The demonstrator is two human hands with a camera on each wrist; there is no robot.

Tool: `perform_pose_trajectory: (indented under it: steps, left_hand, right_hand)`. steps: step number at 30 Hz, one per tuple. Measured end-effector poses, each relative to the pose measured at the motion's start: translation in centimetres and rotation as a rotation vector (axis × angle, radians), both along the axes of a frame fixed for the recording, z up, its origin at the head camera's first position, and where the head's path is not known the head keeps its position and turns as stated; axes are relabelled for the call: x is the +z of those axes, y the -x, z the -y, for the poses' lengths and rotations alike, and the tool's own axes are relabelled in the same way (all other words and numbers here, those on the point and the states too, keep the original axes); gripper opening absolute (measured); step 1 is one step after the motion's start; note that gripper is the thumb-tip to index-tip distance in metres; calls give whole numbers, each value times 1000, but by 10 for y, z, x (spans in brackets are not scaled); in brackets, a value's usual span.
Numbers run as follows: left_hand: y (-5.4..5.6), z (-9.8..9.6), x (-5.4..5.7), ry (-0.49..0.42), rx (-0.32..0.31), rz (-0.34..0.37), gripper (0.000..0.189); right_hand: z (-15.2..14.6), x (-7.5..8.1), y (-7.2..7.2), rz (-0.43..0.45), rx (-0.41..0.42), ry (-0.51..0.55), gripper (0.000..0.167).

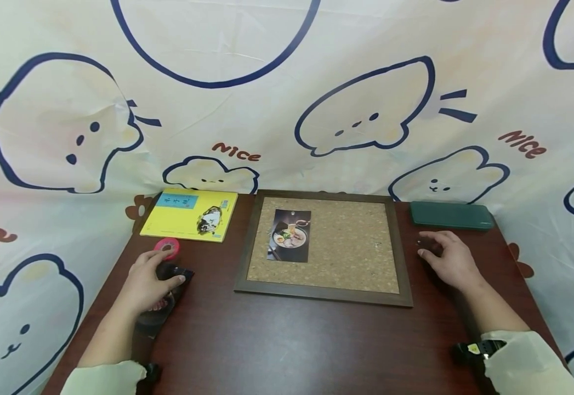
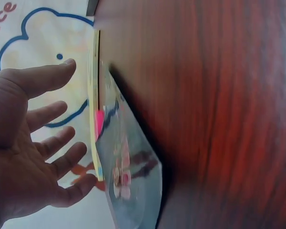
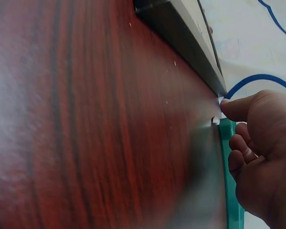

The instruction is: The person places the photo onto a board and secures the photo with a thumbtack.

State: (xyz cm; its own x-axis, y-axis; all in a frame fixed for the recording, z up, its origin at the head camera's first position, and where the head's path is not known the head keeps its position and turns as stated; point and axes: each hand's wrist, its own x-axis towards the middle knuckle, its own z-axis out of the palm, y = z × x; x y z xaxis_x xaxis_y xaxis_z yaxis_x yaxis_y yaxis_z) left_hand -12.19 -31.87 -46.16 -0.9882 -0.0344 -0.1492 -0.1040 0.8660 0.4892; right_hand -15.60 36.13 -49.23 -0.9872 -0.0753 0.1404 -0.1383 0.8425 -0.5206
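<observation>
My left hand [image 1: 143,282] is spread over a dark glossy picture card [image 1: 155,315] on the left of the table. The left wrist view shows its fingers apart and the curved card [image 2: 131,162] beyond them. A pink ring-shaped roll [image 1: 173,242] lies just past those fingertips. On the right, my right hand [image 1: 452,260] hovers low with its fingers loosely bent, thumb and index finger apart. Near its fingertips is a tiny pale-tipped object [image 3: 215,120]. Between the hands lies a framed cork board [image 1: 348,241] bearing a ramen picture card [image 1: 290,238], pinned at its top.
A yellow book [image 1: 183,219] lies at the back left. At the back right is a dark green case [image 1: 452,215], just beyond my right hand. A cartoon-printed cloth [image 1: 277,120] hangs behind and beside the brown table [image 1: 291,345].
</observation>
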Motion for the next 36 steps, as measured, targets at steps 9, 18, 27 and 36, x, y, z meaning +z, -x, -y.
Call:
perform_pose_trajectory:
  steps: [9,18,27,36]
  left_hand:
    - [-8,17,2,28,49,91,92]
    - [-11,30,3,5,65,119,90]
    - [-8,33,-5,9,69,154,88]
    - [-8,34,-5,-14,50,148,79]
  right_hand:
    - [-6,-4,10,19,-25,-31,35]
    - [-6,-8,18,27,-16,-76,33]
    - [-5,-10,22,41,-21,-104,30]
    - [-2,-8,25,39,-22,-107,23]
